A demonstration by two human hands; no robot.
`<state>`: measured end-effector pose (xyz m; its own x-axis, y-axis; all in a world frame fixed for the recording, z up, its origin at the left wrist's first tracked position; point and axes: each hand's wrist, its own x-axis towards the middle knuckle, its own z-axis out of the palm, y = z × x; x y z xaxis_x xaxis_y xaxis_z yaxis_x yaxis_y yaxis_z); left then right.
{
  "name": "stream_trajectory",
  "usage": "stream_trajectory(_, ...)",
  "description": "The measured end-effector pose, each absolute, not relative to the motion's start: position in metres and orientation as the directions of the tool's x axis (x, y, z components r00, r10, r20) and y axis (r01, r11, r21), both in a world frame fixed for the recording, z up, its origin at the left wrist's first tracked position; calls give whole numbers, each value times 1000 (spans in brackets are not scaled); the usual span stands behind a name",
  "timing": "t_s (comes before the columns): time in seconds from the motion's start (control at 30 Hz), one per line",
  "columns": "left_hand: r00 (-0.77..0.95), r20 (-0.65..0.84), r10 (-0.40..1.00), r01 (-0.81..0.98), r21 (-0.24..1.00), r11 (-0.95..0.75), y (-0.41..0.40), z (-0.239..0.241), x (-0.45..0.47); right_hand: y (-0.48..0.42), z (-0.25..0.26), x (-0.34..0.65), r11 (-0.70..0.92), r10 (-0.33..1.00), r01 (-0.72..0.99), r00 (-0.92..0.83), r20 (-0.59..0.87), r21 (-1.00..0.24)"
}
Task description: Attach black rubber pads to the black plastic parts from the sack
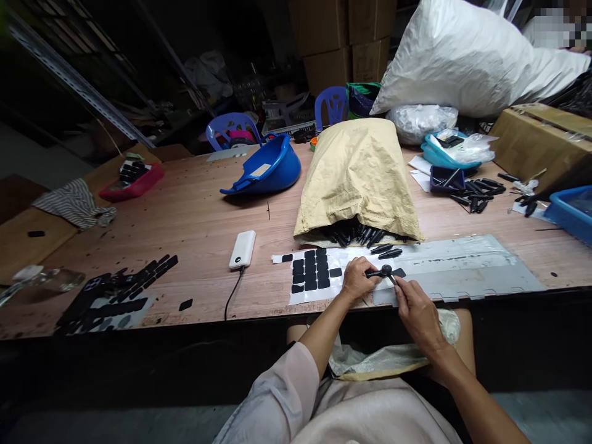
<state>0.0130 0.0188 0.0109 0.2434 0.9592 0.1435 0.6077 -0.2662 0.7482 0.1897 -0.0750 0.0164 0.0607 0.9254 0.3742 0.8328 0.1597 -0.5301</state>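
Note:
Over the table's front edge, my left hand point(357, 279) is closed around a slim black plastic part with a round head point(385, 270). My right hand point(419, 311) pinches a thin, light-coloured tool point(393, 280) whose tip meets the round head; its exact kind is too small to make out. Below the hands lies a grey plastic sheet point(472, 277) with a black rounded pad point(398, 272) on it. To the left, a white sheet point(296, 297) carries rows of black rounded pads point(310, 269). Several black parts point(390, 253) lie just beyond my hands.
A yellow woven sack point(356, 172) stands behind, its mouth spilling black parts. Left are a white power bank point(242, 249) with a cable and a blue scoop basin point(272, 165). Rightward are a purple tray point(447, 179), a blue tub point(573, 213) and a cardboard box point(546, 145).

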Motion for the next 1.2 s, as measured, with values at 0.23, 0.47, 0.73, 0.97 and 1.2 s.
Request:
stream_trajectory(0.23, 244, 145, 959, 626, 731, -270, 18, 11, 14, -56, 32, 226, 3, 887, 884, 213, 409, -467)
stream_trajectory(0.47, 261, 152, 953, 660, 693, -291, 15, 14, 16, -10, 29, 284, -273, 897, 946, 315, 311, -172)
stream_trajectory(0.73, 267, 139, 954, 669, 685, -288, 16, 13, 14, 22, 24, 271, -280, 897, 959, 278, 344, -45)
stream_trajectory(0.97, 287, 174, 942, 638, 699, -324, -1, 23, 11, 21, 28, 267, -278, 908, 960, 277, 315, -45)
stream_trajectory(1.2, 608, 123, 785, 442, 768, -463, -101, 3, 5, 22, 24, 268, -278, 902, 959, 280, 328, -52)
